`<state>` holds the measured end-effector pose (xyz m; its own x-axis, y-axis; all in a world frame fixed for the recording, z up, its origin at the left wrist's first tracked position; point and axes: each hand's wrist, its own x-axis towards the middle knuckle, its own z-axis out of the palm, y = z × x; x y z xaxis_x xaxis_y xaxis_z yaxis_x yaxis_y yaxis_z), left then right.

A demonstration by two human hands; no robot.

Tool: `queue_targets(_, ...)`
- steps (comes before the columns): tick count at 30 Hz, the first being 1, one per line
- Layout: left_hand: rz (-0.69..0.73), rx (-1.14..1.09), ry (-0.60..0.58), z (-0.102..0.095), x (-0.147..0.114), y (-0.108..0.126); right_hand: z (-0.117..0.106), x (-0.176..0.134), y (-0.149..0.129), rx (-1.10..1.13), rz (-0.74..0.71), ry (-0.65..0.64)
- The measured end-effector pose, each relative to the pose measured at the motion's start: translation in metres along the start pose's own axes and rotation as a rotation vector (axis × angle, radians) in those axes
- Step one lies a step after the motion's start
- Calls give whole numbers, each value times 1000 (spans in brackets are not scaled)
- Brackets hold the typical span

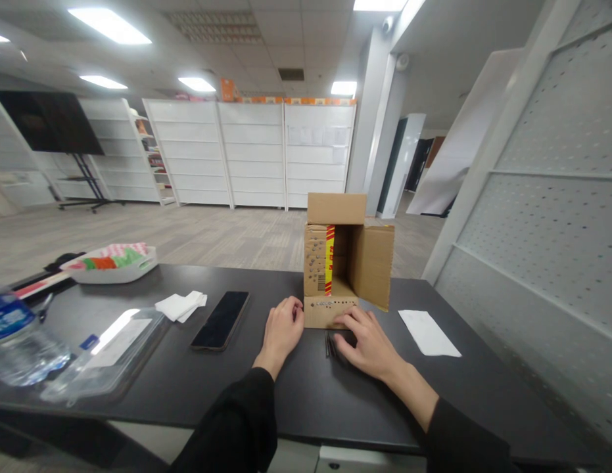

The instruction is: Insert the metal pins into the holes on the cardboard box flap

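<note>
You are sitting or standing at a dark tabletop [306,404], with both hands reaching in from the bottom of the frame in black sleeves. An open cardboard box [342,263] is standing right of centre, its mouth facing you, one flap rising at the top, another swinging out to the right and a lower flap [321,316] hanging at the front. Red-and-yellow tape [330,259] is running down the left flap, which is showing many small holes; a row of holes is also crossing the lower flap. Your left hand [284,328] is resting just left of the box, fingers curling loosely; you cannot tell from here whether they are gripping anything. Your right hand [367,341] is lying well apart from it, fingertips meeting the lower flap, thumb spreading away from the fingers beside some thin dark rods [328,345] on the tabletop. Left of centre, a smartphone [221,320] is lying dark-screened near a folded white tissue [180,305]. At the lower left, a clear plastic case [108,368] is sitting beside a water bottle [27,351]; above them, a white tray [113,274] is holding a colourful cloth [121,255]. At the right, a white paper [428,333] is lying flat.
</note>
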<state>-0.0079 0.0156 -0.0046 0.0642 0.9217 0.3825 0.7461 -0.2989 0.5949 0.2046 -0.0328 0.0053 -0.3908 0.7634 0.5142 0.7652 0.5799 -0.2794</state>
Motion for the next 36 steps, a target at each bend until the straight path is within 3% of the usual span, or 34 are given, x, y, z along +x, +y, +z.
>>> queue_targets(4, -6, -1, -3, 0, 0, 0, -2, -7, -7, 18, -68, -109)
queue_targets(10, -4, -13, -2, -1, 0, 1, 5, -6, -8, 7, -47, -161)
queue_targets(36, -3, -24, 0, 0, 0, 0, 8, 1, -11, -85, -82, -198)
